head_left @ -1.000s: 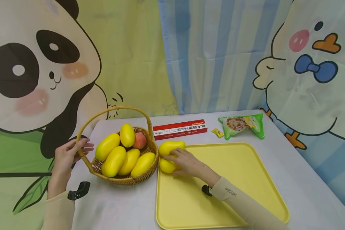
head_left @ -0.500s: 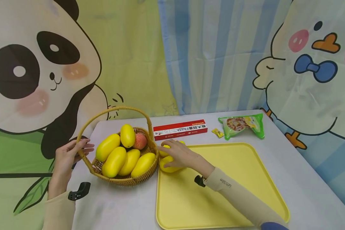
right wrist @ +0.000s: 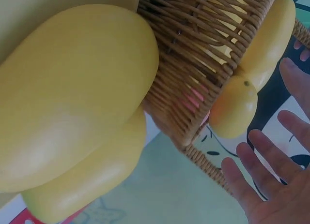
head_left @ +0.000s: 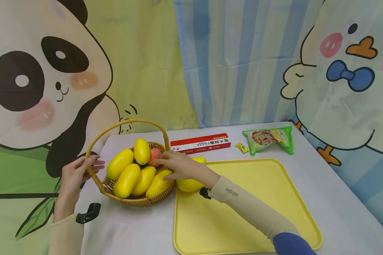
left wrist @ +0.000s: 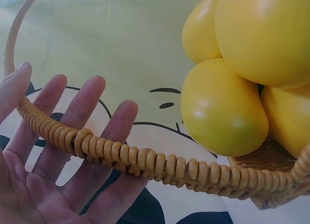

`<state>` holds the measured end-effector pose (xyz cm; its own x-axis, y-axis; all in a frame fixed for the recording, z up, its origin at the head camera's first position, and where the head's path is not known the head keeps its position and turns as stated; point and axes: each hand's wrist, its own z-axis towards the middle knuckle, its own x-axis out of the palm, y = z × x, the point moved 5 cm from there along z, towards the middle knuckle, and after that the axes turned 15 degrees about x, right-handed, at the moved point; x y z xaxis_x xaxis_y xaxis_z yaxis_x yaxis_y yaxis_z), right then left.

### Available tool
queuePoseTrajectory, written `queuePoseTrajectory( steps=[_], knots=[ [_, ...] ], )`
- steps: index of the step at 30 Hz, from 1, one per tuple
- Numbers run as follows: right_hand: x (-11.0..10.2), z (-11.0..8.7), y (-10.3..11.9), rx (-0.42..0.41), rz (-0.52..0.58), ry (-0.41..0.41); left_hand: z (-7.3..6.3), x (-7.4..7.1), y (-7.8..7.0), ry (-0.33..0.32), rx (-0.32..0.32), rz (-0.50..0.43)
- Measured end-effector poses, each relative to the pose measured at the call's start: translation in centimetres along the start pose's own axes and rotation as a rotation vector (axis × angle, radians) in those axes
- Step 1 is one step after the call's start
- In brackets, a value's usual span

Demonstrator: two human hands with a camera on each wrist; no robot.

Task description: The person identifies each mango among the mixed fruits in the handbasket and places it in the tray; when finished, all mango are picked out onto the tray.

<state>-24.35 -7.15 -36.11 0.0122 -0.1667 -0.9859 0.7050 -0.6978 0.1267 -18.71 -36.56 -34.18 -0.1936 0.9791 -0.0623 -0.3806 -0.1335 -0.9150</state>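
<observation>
A wicker basket (head_left: pixel 140 202) with a tall handle stands on the left, holding several yellow mangoes (head_left: pixel 126 180) and a red peach (head_left: pixel 154 158). At the handle's left side rests my left hand (head_left: pixel 72 177); in the left wrist view, its fingers (left wrist: pixel 80 105) extend straight behind the handle (left wrist: pixel 121 154), with the thumb in front. My right hand (head_left: pixel 186 165) hovers over the basket's right rim, fingers spread and holding nothing, partly covering the peach and a mango. Two more mangoes (right wrist: pixel 82 88) lie on the yellow tray (head_left: pixel 242 212) at its left end, partly hidden by the right hand.
Behind the tray lies a red and white pasta box (head_left: pixel 201 143). Farther right are a small yellow packet (head_left: pixel 242 147) and a green food bag (head_left: pixel 269 139). A cartoon curtain (head_left: pixel 242 63) hangs behind the white table (head_left: pixel 115 226).
My right hand has left the two mangoes on the tray and moved left, over the basket's right rim. My left hand stays at the handle.
</observation>
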Motion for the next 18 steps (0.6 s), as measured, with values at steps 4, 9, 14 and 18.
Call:
queuePoseTrajectory(
  steps=[4,9,14,18],
  knots=[
    [1.0,1.1,0.6,0.003,-0.036,0.056,0.0,0.0,0.0,0.001,0.008,-0.004],
    [2.4,2.1,0.9,0.045,-0.063,0.148,0.1,0.0,0.1,0.003,-0.006,0.002],
    [3.6,2.5,1.3,0.048,-0.107,0.191,0.1,-0.2,0.4,0.003,-0.010,0.021],
    [4.1,2.7,1.6,0.060,-0.139,0.216,0.0,-0.2,0.4,0.000,-0.009,0.017]
  ],
)
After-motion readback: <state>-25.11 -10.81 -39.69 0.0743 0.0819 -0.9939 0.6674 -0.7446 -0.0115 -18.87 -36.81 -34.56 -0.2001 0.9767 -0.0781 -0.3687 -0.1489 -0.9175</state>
